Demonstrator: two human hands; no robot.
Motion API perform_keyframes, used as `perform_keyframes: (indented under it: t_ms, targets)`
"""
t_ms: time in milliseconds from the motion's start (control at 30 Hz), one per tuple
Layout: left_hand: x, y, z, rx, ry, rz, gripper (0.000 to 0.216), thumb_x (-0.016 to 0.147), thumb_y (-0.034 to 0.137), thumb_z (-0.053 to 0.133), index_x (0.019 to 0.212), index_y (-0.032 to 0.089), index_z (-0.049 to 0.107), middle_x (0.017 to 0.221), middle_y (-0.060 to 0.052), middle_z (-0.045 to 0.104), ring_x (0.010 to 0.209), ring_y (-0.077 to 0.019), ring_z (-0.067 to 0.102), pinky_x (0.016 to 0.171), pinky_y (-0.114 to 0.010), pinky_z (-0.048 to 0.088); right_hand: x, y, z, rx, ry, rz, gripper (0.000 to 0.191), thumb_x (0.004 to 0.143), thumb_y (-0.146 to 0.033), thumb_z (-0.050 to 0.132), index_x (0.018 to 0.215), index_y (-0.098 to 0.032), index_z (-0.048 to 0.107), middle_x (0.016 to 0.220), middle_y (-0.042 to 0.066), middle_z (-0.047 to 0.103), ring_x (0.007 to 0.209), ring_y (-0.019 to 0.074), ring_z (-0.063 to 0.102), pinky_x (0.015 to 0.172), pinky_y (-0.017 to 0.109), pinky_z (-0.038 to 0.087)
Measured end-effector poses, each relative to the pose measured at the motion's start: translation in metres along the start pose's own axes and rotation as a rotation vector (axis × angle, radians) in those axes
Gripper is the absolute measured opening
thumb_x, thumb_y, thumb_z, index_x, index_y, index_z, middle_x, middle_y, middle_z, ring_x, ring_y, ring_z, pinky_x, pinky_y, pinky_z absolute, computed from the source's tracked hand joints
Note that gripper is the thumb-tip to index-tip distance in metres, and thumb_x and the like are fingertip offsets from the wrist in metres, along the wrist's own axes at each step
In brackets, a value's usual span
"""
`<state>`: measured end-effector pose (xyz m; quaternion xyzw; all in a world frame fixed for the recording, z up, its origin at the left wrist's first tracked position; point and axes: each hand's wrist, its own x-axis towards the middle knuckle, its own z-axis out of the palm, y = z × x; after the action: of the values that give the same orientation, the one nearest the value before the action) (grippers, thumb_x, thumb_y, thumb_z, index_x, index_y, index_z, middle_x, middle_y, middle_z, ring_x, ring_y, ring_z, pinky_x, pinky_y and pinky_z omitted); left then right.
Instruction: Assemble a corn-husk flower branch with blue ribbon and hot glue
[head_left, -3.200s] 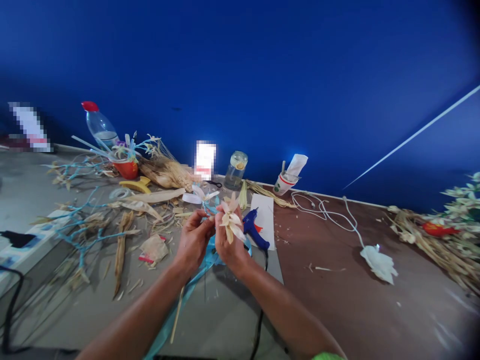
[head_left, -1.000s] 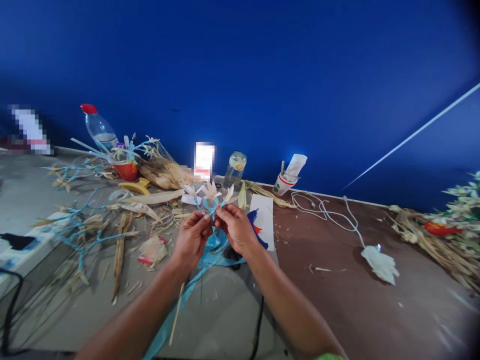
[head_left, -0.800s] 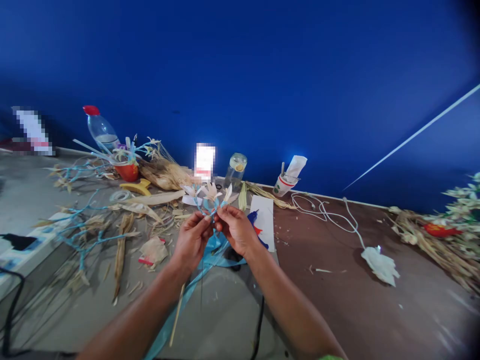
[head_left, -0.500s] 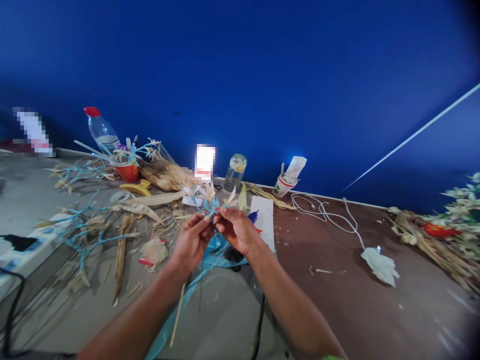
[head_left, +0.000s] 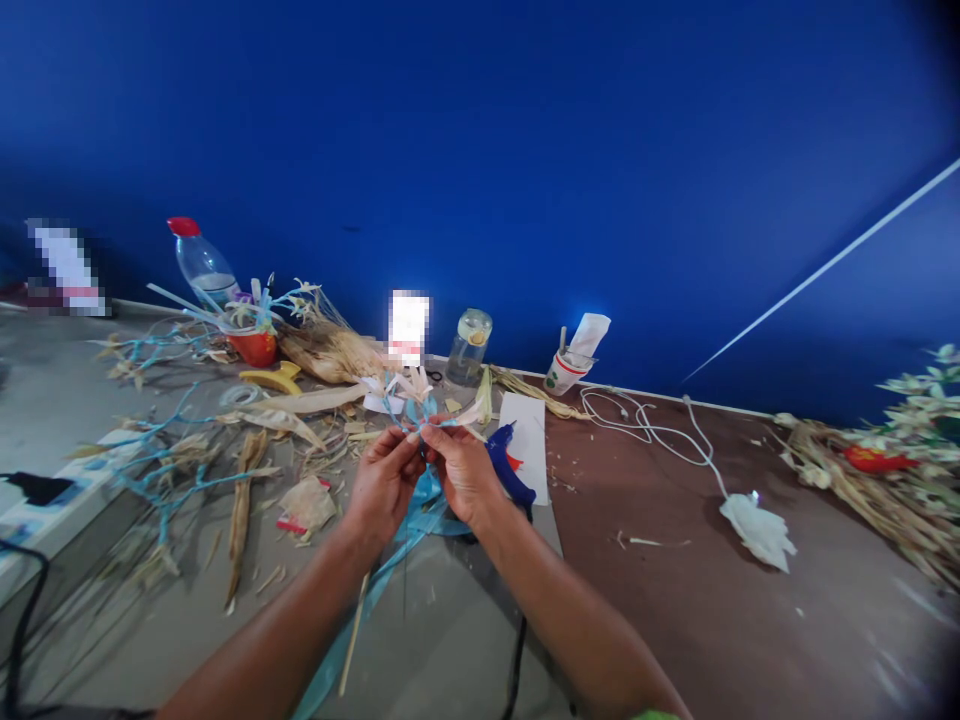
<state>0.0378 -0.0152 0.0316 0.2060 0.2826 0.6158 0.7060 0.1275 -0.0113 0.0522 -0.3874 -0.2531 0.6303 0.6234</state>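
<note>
One side leans outward where both grips meet

Head view: the left hand [head_left: 382, 480] and right hand [head_left: 466, 478] meet at the middle of the scene, fingers pinching a small spray of pale papery petals on blue-wrapped stems [head_left: 421, 408], which is held up over the grey desk [head_left: 472, 650]. The cream, narrow-petalled bloom [head_left: 466, 414] on the spray's right stood more upright a moment ago; it now tilts low, pointing right. The right hand has shifted left, almost touching the left, and uncovers more of the dark-blue plastic glue gun [head_left: 511, 468] just right of it, by a flat white sheet of paper [head_left: 531, 415]. This suggests the stems are being spread or bound at their joint, without glue at this instant. Translucent blue ribbon [head_left: 375, 590] trails beneath, towards the near edge.
</note>
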Motion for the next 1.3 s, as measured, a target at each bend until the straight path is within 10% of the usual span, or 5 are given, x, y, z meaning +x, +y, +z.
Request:
perform_keyframes:
  t_ms: [867,1067,1300]
  targets:
    - [0.005,-0.007,-0.005,-0.014,-0.002,-0.041,0.019,0.061,0.013,0.074,0.069,0.014,0.056,0.049,0.007,0.045,0.041,-0.0018,0.038,0.043,-0.013,0.036,0.008,0.016,-0.009,-0.143,-0.068,-0.116,0.019,0.067,-0.029,0.065,0.056,-0.018,0.055,0.047,-0.007,0.043,0.046,0.0066,0.035,0.049,0.021,0.028]
    - [0.004,-0.004,-0.002,-0.040,0.033,-0.027,0.021,0.060,0.010,0.073,0.069,0.014,0.055,0.051,0.006,0.048,0.043,-0.0015,0.039,0.043,-0.012,0.035,0.011,0.014,-0.009,-0.054,-0.137,-0.117,0.031,0.059,-0.030,0.073,0.043,-0.019,0.048,0.056,-0.001,0.052,0.079,0.0147,0.053,0.069,0.024,0.039]
    - [0.005,0.005,-0.003,-0.093,0.053,-0.029,0.023,0.062,0.009,0.072,0.068,0.015,0.051,0.048,0.008,0.042,0.041,-0.0021,0.035,0.040,-0.013,0.031,0.011,0.010,-0.014,-0.111,-0.137,-0.030,0.015,0.060,-0.028,0.071,0.069,-0.017,0.066,0.052,-0.006,0.048,0.049,0.0064,0.037,0.051,0.021,0.029]
